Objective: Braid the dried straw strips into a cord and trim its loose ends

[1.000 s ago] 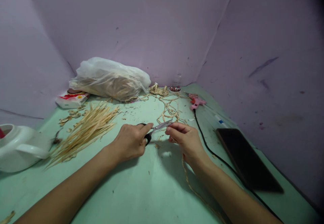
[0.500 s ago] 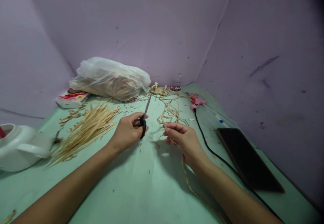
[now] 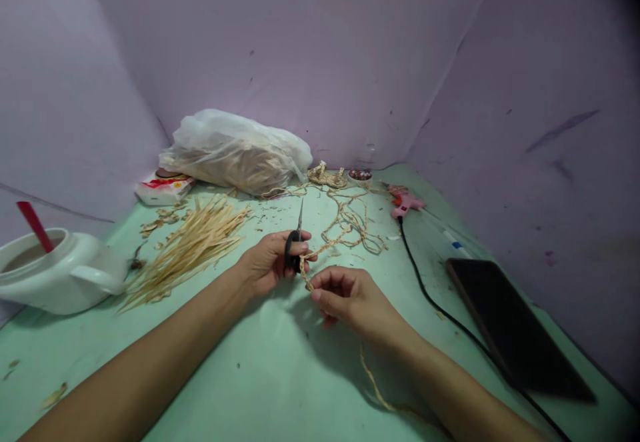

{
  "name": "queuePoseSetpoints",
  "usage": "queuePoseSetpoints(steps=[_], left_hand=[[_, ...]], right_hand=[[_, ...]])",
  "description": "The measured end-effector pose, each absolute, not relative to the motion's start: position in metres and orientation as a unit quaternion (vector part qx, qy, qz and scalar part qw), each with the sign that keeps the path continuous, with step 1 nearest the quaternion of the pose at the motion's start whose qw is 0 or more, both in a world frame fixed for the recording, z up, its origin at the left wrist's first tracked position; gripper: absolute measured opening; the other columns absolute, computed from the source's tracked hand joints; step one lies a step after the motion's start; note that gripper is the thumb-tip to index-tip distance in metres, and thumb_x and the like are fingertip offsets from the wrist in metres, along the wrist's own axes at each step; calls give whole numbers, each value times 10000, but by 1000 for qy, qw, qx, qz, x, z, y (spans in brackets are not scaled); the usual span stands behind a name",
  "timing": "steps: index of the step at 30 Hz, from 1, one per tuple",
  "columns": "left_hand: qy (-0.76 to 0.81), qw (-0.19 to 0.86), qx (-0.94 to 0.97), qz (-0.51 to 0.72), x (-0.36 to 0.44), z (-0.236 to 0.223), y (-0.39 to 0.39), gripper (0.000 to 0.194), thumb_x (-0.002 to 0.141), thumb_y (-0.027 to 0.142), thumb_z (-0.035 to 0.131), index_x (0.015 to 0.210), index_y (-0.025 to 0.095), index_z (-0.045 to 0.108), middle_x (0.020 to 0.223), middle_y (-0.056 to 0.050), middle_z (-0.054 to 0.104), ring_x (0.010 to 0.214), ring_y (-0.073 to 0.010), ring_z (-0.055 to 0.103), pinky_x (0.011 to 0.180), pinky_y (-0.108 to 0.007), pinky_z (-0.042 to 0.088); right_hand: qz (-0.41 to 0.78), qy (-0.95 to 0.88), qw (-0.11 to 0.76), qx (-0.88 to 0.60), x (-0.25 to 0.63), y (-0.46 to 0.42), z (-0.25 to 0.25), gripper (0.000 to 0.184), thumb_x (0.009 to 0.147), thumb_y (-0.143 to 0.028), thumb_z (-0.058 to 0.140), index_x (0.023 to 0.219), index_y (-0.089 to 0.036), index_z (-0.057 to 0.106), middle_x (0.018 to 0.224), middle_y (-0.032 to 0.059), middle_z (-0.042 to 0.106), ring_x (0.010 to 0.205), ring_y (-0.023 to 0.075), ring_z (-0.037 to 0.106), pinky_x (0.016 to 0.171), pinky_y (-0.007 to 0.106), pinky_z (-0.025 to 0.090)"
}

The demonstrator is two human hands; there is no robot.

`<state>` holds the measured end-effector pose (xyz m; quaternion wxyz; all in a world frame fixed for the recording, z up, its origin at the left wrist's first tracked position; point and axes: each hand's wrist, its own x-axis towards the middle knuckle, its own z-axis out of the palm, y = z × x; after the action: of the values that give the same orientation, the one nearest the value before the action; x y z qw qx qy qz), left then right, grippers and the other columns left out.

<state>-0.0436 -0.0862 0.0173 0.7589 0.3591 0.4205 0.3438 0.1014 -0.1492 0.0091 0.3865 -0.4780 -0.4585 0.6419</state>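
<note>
In my left hand (image 3: 273,261) is a pair of black-handled scissors (image 3: 293,249), its blades pointing away from me. A thin braided straw cord (image 3: 303,270) runs past the left fingertips, apparently held there beside the scissors' handle. My right hand (image 3: 347,299) pinches the same cord between thumb and fingers, a short way nearer to me. Beyond the hands, more of the cord (image 3: 350,219) lies in loose loops on the green tabletop (image 3: 270,375). Another length trails from under my right hand toward the front edge.
To the left lie a bundle of dry straw strips (image 3: 195,242) and a white pot (image 3: 70,275) with a red stick. A plastic bag (image 3: 240,152) rests against the wall. On the right are a pink glue gun (image 3: 406,203), its black cable and a dark tablet-like slab (image 3: 515,329).
My left hand has moved right, toward the cord, with the scissors. The right hand has come slightly nearer, and the cord now stretches between both hands. The view has shifted a little left.
</note>
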Motion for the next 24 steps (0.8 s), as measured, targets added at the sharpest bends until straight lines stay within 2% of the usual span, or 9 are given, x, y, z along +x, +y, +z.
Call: queuePoseSetpoints(steps=[5, 11, 13, 15, 19, 22, 24], left_hand=[[432, 772, 341, 318, -46, 21, -87, 221, 652, 81, 580, 867, 121, 548, 603, -37, 597, 506, -95, 559, 432, -163, 374], [424, 742, 405, 324, -40, 21, -94, 321, 602, 104, 616, 890, 153, 484, 621, -18, 610, 476, -97, 551, 432, -176, 356], [429, 712, 440, 341, -38, 22, -96, 360, 585, 140, 642, 903, 157, 473, 606, -13, 611, 474, -100, 547, 424, -174, 338], [436, 673, 483, 352, -37, 24, -98, 378, 572, 176, 659, 906, 153, 483, 558, -2, 596, 460, -99, 532, 405, -167, 302], [444, 626, 534, 354, -32, 30, -103, 377, 537, 194, 665, 874, 151, 500, 521, 23, 571, 455, -94, 510, 426, -177, 328], [450, 609, 552, 349, -29, 34, -107, 357, 536, 178, 646, 856, 153, 490, 498, 43, 545, 457, -88, 493, 436, -178, 351], [446, 603, 570, 336, -28, 34, -109, 338, 546, 168, 637, 853, 152, 496, 480, 53, 524, 457, -82, 477, 433, -173, 352]], right_hand=[[630, -484, 382, -472, 104, -146, 1, 83, 560, -172, 604, 633, -146, 575, 524, -42, 510, 427, 71, 428, 447, 230, 354], [636, -488, 405, -439, 107, -143, -2, 113, 533, -99, 604, 631, -142, 569, 579, -25, 532, 523, 80, 444, 512, 221, 327], [653, -472, 407, -429, 107, -143, 0, 135, 541, -144, 651, 646, -139, 567, 590, -21, 528, 530, 79, 436, 511, 220, 317], [669, -457, 405, -423, 107, -144, 3, 175, 591, -258, 673, 646, -136, 560, 574, -16, 515, 509, 76, 415, 493, 221, 296], [653, -445, 421, -445, 106, -144, 4, 350, 691, -476, 597, 636, -131, 570, 537, -9, 497, 473, 71, 383, 470, 226, 275], [588, -461, 461, -479, 108, -142, 2, 303, 689, -432, 624, 644, -132, 604, 520, -15, 501, 476, 72, 398, 479, 222, 296], [555, -469, 485, -486, 110, -140, 1, 246, 683, -382, 643, 673, -137, 631, 569, 3, 552, 520, 84, 449, 519, 226, 340]])
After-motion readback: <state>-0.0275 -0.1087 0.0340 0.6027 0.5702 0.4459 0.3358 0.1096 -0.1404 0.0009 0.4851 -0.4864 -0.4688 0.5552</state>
